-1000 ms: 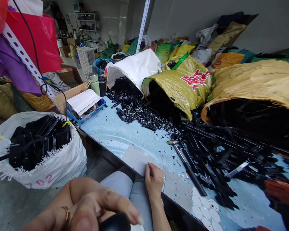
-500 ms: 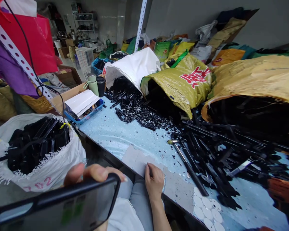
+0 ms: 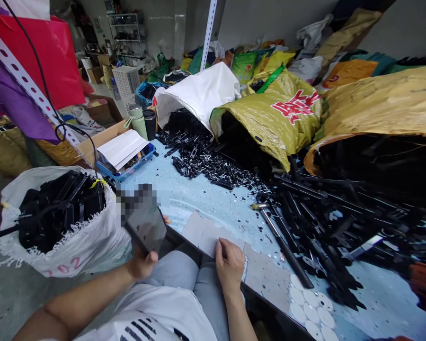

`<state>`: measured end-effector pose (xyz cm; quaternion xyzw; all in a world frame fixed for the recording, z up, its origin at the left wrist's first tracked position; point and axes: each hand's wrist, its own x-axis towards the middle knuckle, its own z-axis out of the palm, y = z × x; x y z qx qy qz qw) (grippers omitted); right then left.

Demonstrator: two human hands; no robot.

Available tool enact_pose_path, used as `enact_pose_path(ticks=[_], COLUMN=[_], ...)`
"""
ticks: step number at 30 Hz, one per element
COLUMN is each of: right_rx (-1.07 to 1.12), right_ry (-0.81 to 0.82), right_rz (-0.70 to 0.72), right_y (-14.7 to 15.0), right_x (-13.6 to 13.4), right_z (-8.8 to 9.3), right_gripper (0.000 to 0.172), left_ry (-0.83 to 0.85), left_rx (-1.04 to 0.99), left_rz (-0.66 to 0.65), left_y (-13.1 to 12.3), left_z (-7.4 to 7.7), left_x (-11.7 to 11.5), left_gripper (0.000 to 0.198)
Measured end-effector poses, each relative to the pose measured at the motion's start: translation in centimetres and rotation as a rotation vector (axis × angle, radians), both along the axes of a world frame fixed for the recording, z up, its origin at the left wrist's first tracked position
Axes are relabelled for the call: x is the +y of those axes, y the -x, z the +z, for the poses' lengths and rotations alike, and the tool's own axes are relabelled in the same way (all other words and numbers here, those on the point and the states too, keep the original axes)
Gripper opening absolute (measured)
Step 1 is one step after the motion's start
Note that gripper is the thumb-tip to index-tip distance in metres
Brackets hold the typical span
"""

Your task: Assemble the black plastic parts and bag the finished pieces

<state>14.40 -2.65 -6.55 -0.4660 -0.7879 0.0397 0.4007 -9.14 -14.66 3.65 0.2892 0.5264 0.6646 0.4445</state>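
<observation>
My left hand is closed around a dark smartphone, held tilted above my lap. A pixelated patch covers the area around the phone's top. Resting at the table's near edge, my right hand has its fingers curled in, and I see nothing in them. Beneath it lie worn grey cardboard pieces. A hammer with a brass-coloured head and dark handle lies to the right of that hand. Several white discs sit at the near edge, right of the cardboard.
On the blue table, black metal parts and small pins spill from a white sack, a yellow sack and a tan sack. A filled white sack stands left. A blue tray holds papers.
My left hand has moved the phone away from the camera, down toward my lap, and turned it more upright. My right hand stays at the table's edge. The view has shifted slightly.
</observation>
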Motion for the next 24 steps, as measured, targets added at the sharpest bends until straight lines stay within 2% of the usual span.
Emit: enact_pose_path(ticks=[3, 5, 7, 10, 13, 18, 21, 24], right_rx=[-0.004, -0.004, 0.000, 0.000, -0.011, -0.006, -0.007, -0.006], right_ry=[-0.003, -0.009, -0.006, 0.008, 0.018, 0.041, 0.079, 0.105], right_rz=[0.007, 0.011, 0.009, 0.007, 0.009, 0.007, -0.001, 0.009], right_y=[0.0, 0.0, 0.1, 0.2, 0.3, 0.4, 0.5, 0.4], right_x=[0.0, 0.0, -0.1, -0.1, -0.2, -0.2, -0.3, -0.5], right_z=[0.0, 0.1, 0.3, 0.4, 0.3, 0.0, -0.1, 0.2], right_gripper=[0.020, 0.021, 0.021, 0.020, 0.019, 0.017, 0.016, 0.017], left_ry=[0.025, 0.097, 0.140, 0.093, 0.039, 0.019, -0.019, -0.046], left_rx=[0.052, -0.039, -0.205, -0.427, -0.595, -0.744, -0.698, -0.569], left_rz=[0.087, 0.080, 0.009, -0.151, -0.313, -0.536, -0.620, -0.681], left_y=[1.5, 2.5, 3.3, 3.5, 2.6, 0.0, -2.0, -4.1], left_z=[0.3, 0.7, 1.1, 1.6, 2.1, 3.8, 5.0, 6.2], left_x=[1.4, 2.5, 3.3, 3.7, 3.8, 4.3, 4.4, 4.2], left_gripper=[0.051, 0.052, 0.060, 0.076, 0.082, 0.072, 0.066, 0.072])
